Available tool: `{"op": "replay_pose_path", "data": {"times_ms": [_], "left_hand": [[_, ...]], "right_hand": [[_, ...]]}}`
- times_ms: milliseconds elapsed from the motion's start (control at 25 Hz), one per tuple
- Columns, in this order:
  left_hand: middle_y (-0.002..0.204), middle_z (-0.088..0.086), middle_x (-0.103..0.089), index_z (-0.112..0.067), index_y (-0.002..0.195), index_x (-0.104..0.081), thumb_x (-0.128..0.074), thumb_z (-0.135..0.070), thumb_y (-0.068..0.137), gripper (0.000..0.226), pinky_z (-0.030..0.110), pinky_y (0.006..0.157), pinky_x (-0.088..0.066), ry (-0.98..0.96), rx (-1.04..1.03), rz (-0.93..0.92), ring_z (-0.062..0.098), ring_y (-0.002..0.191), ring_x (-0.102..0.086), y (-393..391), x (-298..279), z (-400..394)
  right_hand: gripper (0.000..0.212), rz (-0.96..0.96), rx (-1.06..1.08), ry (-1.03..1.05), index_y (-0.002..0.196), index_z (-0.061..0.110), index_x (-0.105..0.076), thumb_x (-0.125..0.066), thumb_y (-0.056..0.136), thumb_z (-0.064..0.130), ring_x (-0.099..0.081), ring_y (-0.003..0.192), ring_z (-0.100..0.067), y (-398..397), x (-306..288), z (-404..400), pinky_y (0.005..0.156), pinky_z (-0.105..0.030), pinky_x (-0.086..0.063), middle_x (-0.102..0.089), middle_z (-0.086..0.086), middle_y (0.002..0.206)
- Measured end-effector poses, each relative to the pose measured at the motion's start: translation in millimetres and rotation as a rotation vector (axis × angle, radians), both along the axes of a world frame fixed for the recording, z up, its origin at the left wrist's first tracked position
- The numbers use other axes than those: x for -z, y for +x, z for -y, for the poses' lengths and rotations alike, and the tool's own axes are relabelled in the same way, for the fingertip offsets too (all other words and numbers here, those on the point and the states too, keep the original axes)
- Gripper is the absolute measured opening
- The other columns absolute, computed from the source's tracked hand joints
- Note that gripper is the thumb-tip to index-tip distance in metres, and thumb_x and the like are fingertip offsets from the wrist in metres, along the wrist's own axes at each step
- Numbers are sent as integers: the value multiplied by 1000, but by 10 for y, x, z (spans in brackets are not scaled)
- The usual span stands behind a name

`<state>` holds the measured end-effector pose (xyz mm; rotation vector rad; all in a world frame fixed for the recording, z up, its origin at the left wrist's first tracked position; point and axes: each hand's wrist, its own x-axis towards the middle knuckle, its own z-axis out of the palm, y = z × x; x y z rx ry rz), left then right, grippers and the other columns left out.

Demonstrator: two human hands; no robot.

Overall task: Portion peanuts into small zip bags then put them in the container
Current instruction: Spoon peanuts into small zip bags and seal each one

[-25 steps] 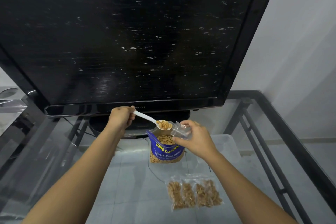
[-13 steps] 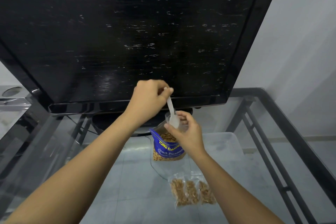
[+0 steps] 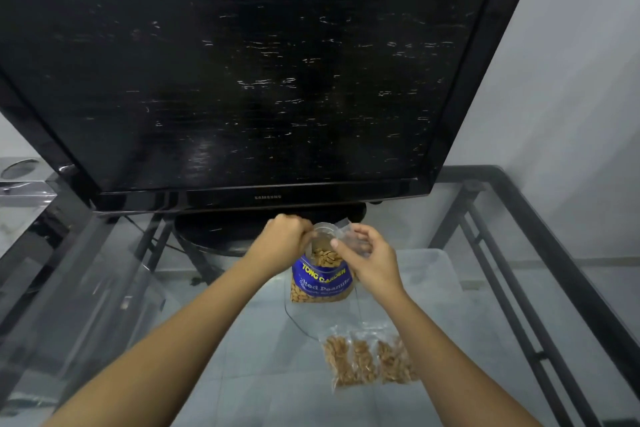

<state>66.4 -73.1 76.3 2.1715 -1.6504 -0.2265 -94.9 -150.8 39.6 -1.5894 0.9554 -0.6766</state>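
Peanut bag: one blue bag (image 3: 322, 282) printed "Tong Garden", standing upright a little below the middle of the frame on the glass; its top is open and peanuts (image 3: 325, 255) show inside and through a clear strip at its base.
Small zip bag in hand: one clear bag (image 3: 349, 236), held just above and to the right of the blue bag's mouth; what it contains cannot be told.
Right hand: one hand (image 3: 372, 262), right of the blue bag, thumb and curled fingers pinching the clear zip bag.
Left hand: one hand (image 3: 282, 241), just left of the blue bag's open top, fingers curled tight at the rim; what they grip is hidden, and no spoon can be made out.
Filled zip bags: three small clear bags (image 3: 367, 360) of peanuts, lying flat side by side in the lower right of centre, below the blue bag and apart from it.
Table: one glass top (image 3: 242, 357) with a black metal frame, floor tiles visible through it.
Container: a pale translucent box shape (image 3: 429, 274) shows to the right of the hands; whether it sits on or under the glass cannot be told.
Television: one black set (image 3: 242, 80) filling the upper frame, its stand directly behind the hands.
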Motion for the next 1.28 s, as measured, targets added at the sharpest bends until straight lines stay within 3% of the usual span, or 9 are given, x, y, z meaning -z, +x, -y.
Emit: {"op": "replay_pose_path", "data": {"times_ms": [200,360,560,720,920,1080,1160,1280], "left_hand": [[79,9,-67,-4,96,-68,-54,-22,93,23,29,67,-52,-61,-457,-452,17,71,-63,240,168,28],[75,3,-65,-8,88,-67,-54,-21,93,18,17,58,-46,-28,-430,-676,8,68,-63,232,157,-40],[78,10,-68,-6,89,-68,-56,-19,92,18,27,72,-54,-21,-531,-820,15,73,-65,249,205,21],[72,9,-67,-7,86,-69,-58,-20,91,18,21,61,-50,-38,-548,-839,12,65,-62,152,252,24],[71,10,-66,-10,82,-69,-57,-20,91,18,23,61,-47,-63,-565,-941,13,65,-60,107,277,51],[63,8,-62,-7,80,-67,-56,-18,91,20,22,54,-42,-75,-677,-1067,12,57,-54,211,342,73],[61,7,-59,-6,82,-67,-56,-17,91,19,22,51,-40,-97,-727,-1117,13,55,-51,274,356,72],[62,5,-57,-4,89,-66,-55,-16,92,17,22,51,-39,-123,-764,-1163,12,55,-49,375,364,33]], "right_hand": [[47,-21,-63,32,112,30,-52,-74,72,41,-58,105,-8,-16,30,20,83,-25,-53,-62,7,115],[45,-16,-73,31,112,31,-51,-73,74,40,-57,105,-7,-20,48,17,84,-23,-52,-61,7,114],[43,16,-88,59,113,29,-53,-72,75,38,-56,105,-5,-28,41,32,82,-19,-49,-61,11,110],[41,24,-108,70,112,28,-55,-72,75,38,-57,107,-7,-75,51,42,87,-21,-48,-62,7,113],[32,52,-114,97,104,33,-55,-71,76,35,-57,105,-3,-111,33,43,82,-15,-46,-63,10,109],[40,124,-88,180,105,31,-57,-72,69,41,-59,106,-7,-144,1,60,89,-29,-52,-63,9,110],[49,135,-56,211,111,26,-57,-72,68,41,-60,107,-13,-153,-36,77,84,-31,-54,-62,3,116],[44,71,-30,123,114,25,-56,-74,75,33,-58,106,-12,-163,-103,125,73,-22,-52,-61,5,116]]}}
